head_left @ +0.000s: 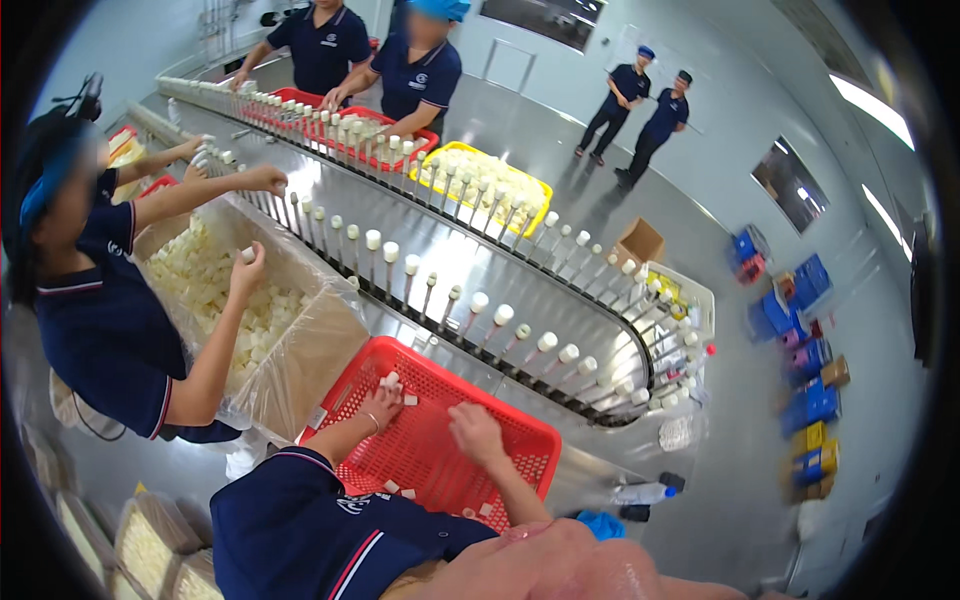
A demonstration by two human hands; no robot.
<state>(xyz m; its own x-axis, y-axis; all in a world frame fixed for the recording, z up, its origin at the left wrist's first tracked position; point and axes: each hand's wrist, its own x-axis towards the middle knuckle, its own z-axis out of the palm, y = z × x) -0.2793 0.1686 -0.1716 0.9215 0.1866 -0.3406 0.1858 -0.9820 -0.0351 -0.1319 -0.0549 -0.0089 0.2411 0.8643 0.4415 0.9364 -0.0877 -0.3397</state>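
My left hand (380, 406) is inside a red perforated plastic basket (440, 365), its fingers closed around small white cylindrical pieces (391, 380). Another white piece (411, 400) lies beside that hand. Over the basket's right half hangs my right hand (476, 433), its fingers bent and smeared by motion; whether it holds anything does not show. A few more white pieces (405, 493) lie at the near end of the basket. Just beyond the basket runs a looped conveyor (470, 345) with upright rods, many carrying a white cylinder (503, 315) on top.
A co-worker (100, 290) at left handles pieces above a plastic-lined box (330, 330) heaped with white pieces. Across the conveyor, people work at red baskets and a yellow basket (540, 190). A bottle (640, 494) lies at right. Blue crates (810, 280) line the wall.
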